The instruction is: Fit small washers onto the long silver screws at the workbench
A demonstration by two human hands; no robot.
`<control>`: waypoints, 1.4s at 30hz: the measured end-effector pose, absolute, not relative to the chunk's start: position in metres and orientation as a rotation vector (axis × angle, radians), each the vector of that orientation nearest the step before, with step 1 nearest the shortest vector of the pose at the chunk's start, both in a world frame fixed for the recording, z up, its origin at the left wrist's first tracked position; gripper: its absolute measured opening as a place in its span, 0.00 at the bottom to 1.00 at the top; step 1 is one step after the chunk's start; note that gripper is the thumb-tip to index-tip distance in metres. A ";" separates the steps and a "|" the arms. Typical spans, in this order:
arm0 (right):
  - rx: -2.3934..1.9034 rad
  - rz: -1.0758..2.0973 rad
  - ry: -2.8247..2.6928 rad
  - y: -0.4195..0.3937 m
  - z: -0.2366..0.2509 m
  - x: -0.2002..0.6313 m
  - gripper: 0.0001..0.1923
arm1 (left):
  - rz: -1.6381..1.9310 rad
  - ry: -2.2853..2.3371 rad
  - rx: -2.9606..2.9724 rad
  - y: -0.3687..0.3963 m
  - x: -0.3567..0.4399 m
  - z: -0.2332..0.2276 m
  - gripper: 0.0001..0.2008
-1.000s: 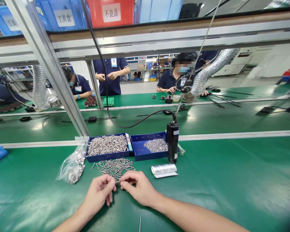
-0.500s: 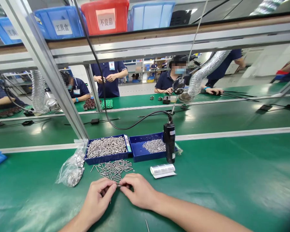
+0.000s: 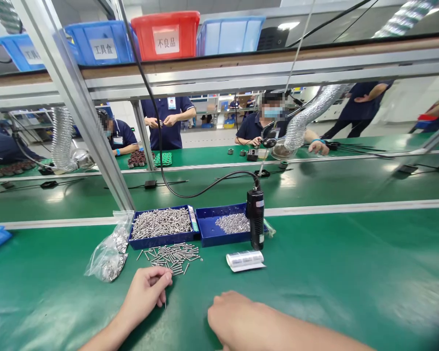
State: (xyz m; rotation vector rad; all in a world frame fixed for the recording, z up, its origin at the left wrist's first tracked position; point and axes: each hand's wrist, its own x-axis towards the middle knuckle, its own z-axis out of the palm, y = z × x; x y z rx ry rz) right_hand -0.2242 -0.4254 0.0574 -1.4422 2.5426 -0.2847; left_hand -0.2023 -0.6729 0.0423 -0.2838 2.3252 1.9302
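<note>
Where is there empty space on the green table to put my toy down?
Right of the paper roll and black tool, the green mat is bare. It's crowded around the blue trays, loose screws and plastic bag.

Plenty of open green mat (image 3: 351, 273) to the right of the hands, nothing sitting on it all the way out. Straight ahead is more crowded: the loose screw pile (image 3: 171, 254) lies just beyond the left hand (image 3: 146, 292), and right behind it the two blue trays (image 3: 190, 225) block the way side by side. The black hanging screwdriver (image 3: 256, 225) stands upright at the right tray's edge, cable looping up behind, with a small label roll (image 3: 244, 259) in front. On the left, the plastic bag of screws (image 3: 109, 251) crowds that side, and the slanted metal post (image 3: 88, 122) rises behind it.
</note>
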 end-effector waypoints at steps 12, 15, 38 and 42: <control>-0.881 -1.360 2.255 -0.470 0.045 -0.249 0.04 | 1.807 2.541 -0.023 -0.667 -0.193 0.044 0.21; -0.854 -1.481 2.155 -0.472 0.036 -0.249 0.05 | 1.749 2.611 0.036 -0.666 -0.190 0.045 0.18; -1.140 -1.491 2.216 -0.468 0.033 -0.252 0.05 | 1.007 3.051 0.788 -0.677 -0.183 0.052 0.09; -1.352 -1.152 2.566 -0.463 0.034 -0.255 0.05 | 1.114 2.999 0.592 -0.670 -0.188 0.051 0.10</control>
